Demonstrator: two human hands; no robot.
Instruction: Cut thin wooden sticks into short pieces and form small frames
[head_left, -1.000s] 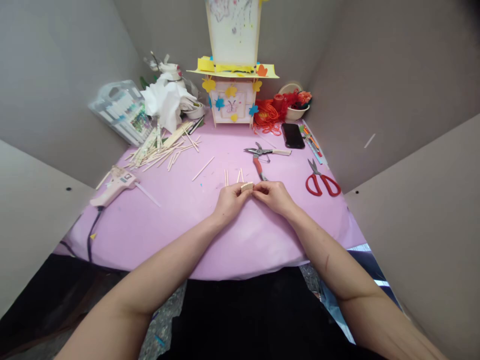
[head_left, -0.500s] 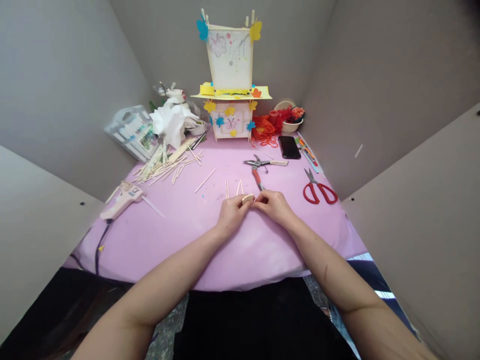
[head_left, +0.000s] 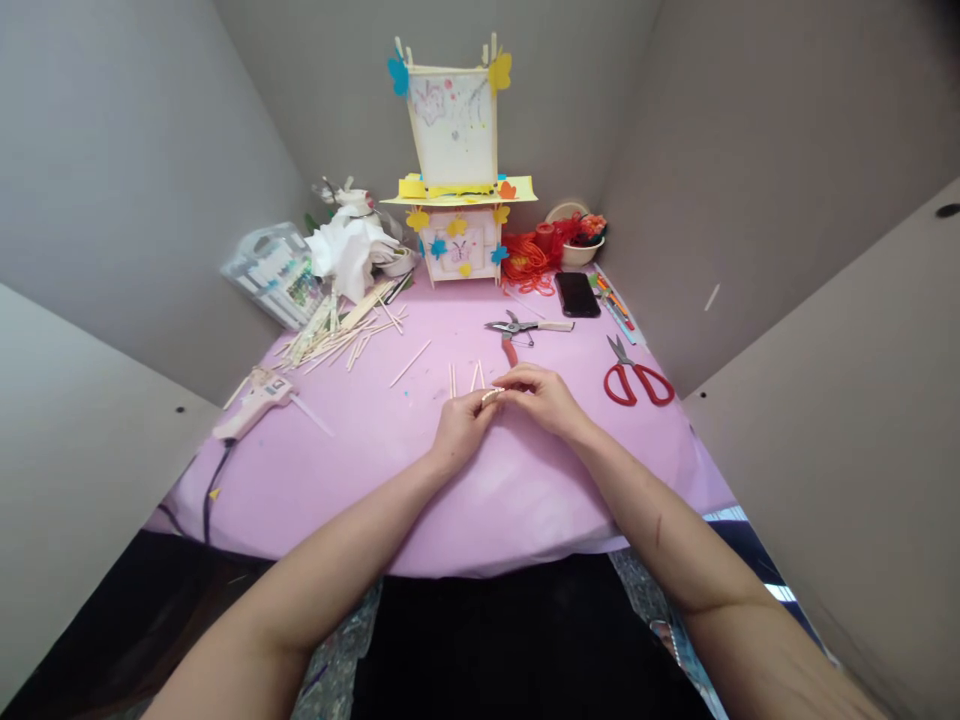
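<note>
My left hand (head_left: 463, 428) is closed around a small pale row of short wooden sticks (head_left: 492, 396) glued or pressed side by side. From the right, my right hand (head_left: 546, 402) pinches at the same piece, its fingertips bent over the far end and partly covering it. Just beyond the hands, several thin wooden sticks (head_left: 453, 378) lie on the pink-covered table (head_left: 360, 480). The pliers (head_left: 513, 328), with one red and one pale handle, rest behind my right hand, which hides part of the red handle.
At left lie a glue gun (head_left: 259, 405) with a cord and a pile of sticks (head_left: 330, 340). Red scissors (head_left: 637, 375) and a phone (head_left: 577, 295) are on the right. A decorated paper lantern-like tower (head_left: 454, 130) stands at the back beside red cord (head_left: 527, 262).
My right hand has shifted slightly left and up, its fingers now over the stick piece. The stick piece looks more tilted. The camera view has shifted a little.
</note>
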